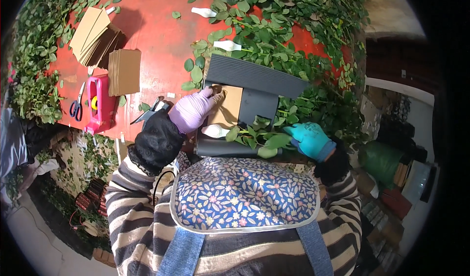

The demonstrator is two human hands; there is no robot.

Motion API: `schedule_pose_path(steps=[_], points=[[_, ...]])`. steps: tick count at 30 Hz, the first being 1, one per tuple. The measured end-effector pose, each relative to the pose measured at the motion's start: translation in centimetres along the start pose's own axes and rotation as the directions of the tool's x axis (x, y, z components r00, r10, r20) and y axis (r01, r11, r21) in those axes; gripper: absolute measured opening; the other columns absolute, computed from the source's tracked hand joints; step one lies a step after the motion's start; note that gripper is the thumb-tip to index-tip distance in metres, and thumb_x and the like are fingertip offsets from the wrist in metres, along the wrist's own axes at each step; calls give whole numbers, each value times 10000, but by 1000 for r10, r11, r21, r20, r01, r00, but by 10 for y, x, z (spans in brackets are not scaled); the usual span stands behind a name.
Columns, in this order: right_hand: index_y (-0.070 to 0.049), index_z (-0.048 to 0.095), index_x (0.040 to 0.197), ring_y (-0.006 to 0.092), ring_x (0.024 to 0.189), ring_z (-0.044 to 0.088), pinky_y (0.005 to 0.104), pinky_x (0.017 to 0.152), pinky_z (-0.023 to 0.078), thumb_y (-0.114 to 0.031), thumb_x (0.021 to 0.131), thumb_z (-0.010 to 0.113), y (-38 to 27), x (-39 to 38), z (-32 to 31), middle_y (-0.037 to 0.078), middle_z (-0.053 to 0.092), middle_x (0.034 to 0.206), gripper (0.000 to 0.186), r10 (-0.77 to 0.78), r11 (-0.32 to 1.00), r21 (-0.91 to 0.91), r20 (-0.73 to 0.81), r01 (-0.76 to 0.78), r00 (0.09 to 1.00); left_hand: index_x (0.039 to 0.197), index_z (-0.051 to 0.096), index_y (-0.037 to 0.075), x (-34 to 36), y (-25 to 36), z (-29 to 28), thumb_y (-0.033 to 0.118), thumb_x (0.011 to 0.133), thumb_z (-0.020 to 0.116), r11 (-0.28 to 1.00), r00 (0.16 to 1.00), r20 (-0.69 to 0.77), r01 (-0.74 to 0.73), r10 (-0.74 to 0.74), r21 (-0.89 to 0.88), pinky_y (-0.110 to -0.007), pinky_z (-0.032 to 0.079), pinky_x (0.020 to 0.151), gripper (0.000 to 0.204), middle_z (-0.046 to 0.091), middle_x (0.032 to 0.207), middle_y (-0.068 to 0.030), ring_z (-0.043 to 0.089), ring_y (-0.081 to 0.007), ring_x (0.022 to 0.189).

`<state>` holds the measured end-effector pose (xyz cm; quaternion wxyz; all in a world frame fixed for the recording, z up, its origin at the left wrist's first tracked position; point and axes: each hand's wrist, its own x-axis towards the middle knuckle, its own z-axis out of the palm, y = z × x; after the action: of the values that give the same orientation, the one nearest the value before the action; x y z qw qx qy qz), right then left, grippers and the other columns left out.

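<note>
My left hand (196, 108), in a lilac glove with bare, dark fingertips, pinches the left edge of a brown cardboard piece (231, 105). The cardboard lies on a dark grey board (257, 107) with a ridged strip along its far side. Below the cardboard rests a rose whose head is wrapped in a white net sleeve (215, 131). Its leafy stem (254, 136) runs to the right. At that end my right hand (311, 140), in a turquoise glove, is closed around the stem; its fingertips are partly hidden.
Stacked cardboard pieces (125, 73) stand on the red table (156, 36) at left. Near them are a pink tape dispenser (100, 104) and scissors (77, 105). Leafy stems (313, 11) with white-sleeved heads (227, 46) cover the far right; more foliage (34, 70) lines the left.
</note>
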<state>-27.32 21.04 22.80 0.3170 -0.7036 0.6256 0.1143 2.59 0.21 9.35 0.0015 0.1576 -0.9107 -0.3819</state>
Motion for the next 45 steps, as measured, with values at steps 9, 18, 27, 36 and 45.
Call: schedule_pose_path(steps=[9,18,27,36,45], points=[[-97,673,1146,337,807,671,449,716,531,-197,876,645,15,2,24,140,689,894,289,-20,1000,10,100,19,995,1440,420,26,7,39,-35,360,640,867,993,988,137,53,-67,102,-446,511,907,975,493,1296,-193,596,-388,1053],[-54,649,1021,380,823,670,468,708,525,-333,900,662,115,172,-64,224,676,902,305,133,987,34,-715,-156,687,1430,451,9,3,44,-35,382,560,879,996,993,101,63,-69,68,-456,455,976,1039,512,1204,-207,535,-406,1129],[-39,644,1141,250,712,624,333,653,518,-120,919,640,112,139,-92,126,635,892,236,217,970,211,-553,-117,805,1426,453,15,4,42,-32,394,556,885,993,987,108,113,-116,28,-459,457,963,1043,508,1254,-216,537,-413,1134],[-21,658,1157,272,975,617,323,825,510,28,873,557,63,-51,-31,142,597,1075,305,309,920,354,-389,-169,868,1407,476,73,-2,28,-22,273,742,801,994,993,56,104,-106,25,-463,509,859,767,503,1212,-201,613,-389,1028],[-86,662,1140,293,806,618,390,674,500,-101,888,592,33,-14,47,142,593,998,262,295,930,268,-138,-251,946,1372,483,79,-5,30,-31,286,564,881,996,997,-11,82,-82,32,-459,505,868,924,522,1249,-174,588,-388,1058]])
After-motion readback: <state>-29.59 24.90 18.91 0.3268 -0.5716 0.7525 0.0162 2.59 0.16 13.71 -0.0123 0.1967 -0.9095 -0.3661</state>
